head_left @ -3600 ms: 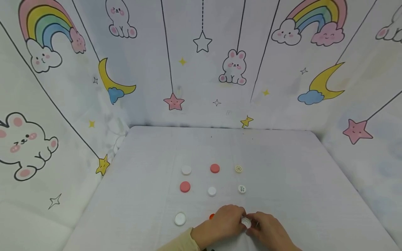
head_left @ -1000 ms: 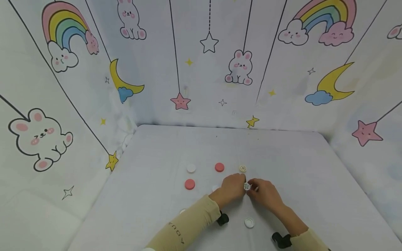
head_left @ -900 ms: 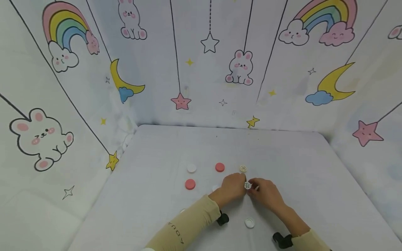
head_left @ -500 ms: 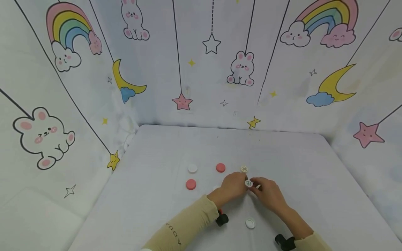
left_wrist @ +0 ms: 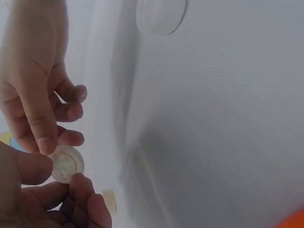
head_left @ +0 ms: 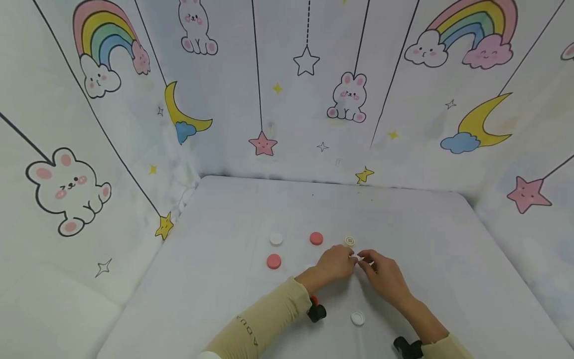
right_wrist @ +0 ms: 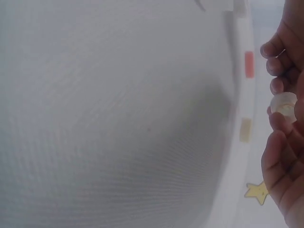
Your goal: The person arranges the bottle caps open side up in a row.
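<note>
Both hands meet around a small white bottle cap (head_left: pixel 356 258), held up off the table. My left hand (head_left: pixel 336 263) pinches one side of it between thumb and fingers. From the other side my right hand (head_left: pixel 385 278) pinches its rim. In the left wrist view the hollow underside of the white cap (left_wrist: pixel 65 164) shows; in the right wrist view fingers partly cover it. Just beyond the left hand lies a cream cap with a ringed mark (head_left: pixel 350 241). A white cap (head_left: pixel 358 318) rests hollow side up on the table nearer the body.
Farther left lie a red cap (head_left: pixel 316 238), another red cap (head_left: pixel 274 261) and a white cap (head_left: pixel 276 239). An orange cap (head_left: pixel 314 300) shows partly beside the left wrist's black camera (head_left: pixel 317 313). The left arm hides other caps. Patterned cloth walls (head_left: pixel 287 114) surround the white table (head_left: pixel 233 209).
Both hands have left the nearer white cap on the table, moved farther out and picked up the white cap with a dark print. Its printed face has since turned away from the head view.
</note>
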### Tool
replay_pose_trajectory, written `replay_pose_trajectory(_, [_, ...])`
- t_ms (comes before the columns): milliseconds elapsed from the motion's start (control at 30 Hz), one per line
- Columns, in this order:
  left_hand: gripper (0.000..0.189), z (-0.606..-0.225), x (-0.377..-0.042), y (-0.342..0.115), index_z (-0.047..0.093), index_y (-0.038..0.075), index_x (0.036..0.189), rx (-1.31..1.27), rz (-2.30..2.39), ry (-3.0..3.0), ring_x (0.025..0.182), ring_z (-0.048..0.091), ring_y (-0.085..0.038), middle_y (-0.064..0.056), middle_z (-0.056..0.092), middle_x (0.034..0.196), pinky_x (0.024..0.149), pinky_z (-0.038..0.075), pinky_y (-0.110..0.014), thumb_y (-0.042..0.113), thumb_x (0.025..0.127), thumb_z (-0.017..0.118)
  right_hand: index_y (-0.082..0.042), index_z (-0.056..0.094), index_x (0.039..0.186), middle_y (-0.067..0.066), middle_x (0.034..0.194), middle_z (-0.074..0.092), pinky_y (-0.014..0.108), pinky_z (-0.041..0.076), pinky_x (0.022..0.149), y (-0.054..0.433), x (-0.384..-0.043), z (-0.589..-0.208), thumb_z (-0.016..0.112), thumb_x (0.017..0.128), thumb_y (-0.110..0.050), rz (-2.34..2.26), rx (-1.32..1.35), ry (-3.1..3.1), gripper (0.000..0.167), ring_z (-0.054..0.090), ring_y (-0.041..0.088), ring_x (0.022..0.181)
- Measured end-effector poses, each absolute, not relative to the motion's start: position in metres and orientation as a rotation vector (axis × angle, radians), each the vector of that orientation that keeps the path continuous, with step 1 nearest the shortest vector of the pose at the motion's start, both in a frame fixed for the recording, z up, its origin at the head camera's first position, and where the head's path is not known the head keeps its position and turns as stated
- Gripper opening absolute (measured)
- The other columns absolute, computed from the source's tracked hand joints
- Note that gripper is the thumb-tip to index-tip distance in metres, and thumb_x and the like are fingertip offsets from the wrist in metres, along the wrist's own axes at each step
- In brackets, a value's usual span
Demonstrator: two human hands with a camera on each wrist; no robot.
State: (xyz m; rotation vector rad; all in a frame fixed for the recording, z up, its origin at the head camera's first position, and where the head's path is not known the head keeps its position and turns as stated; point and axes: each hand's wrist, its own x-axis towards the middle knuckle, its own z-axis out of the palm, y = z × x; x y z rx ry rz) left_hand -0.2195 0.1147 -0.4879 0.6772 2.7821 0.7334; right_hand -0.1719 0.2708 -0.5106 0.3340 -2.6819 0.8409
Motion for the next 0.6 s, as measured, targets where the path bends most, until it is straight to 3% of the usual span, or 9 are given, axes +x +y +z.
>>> replay_pose_trajectory(167, [0.024,-0.4893,-0.2191,0.1147,0.074,0.013,0.103,0.657,0.870,2.718,0.072,0.054,-0.007,0.006,0.065,0.083,0.064,0.044,-0.022,0.025,0.099,0.054,-0.009,0.065,0.100,-0.005,0.075,0.065,0.022,0.043,0.051,0.2713,-0.1724,-0.5129,0.072,0.087,-0.005,0.874,0.312,-2.656,0.016,0.052,0.001,0.058])
replay_pose_trajectory(367, [0.032,-0.4888,-0.2172,0.1151,0.063,0.013,0.126,0.673,0.928,2.680,0.080,0.058,-0.006,0.004,0.069,0.099,0.073,0.048,-0.022,0.026,0.097,0.057,-0.008,0.064,0.100,-0.005,0.072,0.064,0.022,0.041,0.046,0.2716,-0.1741,-0.5146,0.069,0.088,-0.004,0.915,0.290,-2.599,0.014,0.048,0.001,0.054])
replay_pose_trajectory(467, [0.039,-0.4913,-0.2166,0.1145,0.054,0.012,0.129,0.679,0.977,2.644,0.068,0.054,-0.009,0.003,0.065,0.083,0.062,0.045,-0.023,0.023,0.093,0.063,-0.006,0.064,0.100,-0.004,0.071,0.063,0.023,0.040,0.045,0.2713,-0.1740,-0.5135,0.069,0.089,-0.004,0.946,0.277,-2.586,0.012,0.047,0.001,0.053])
replay_pose_trajectory(600, [0.039,-0.4977,-0.2181,0.1133,0.050,0.013,0.122,0.694,1.048,2.672,0.057,0.048,-0.007,0.007,0.054,0.071,0.053,0.038,-0.021,0.016,0.088,0.068,-0.004,0.063,0.101,0.002,0.072,0.064,0.024,0.043,0.045,0.2703,-0.1723,-0.5093,0.065,0.092,-0.007,1.118,0.207,-2.619,0.010,0.050,0.005,0.052])
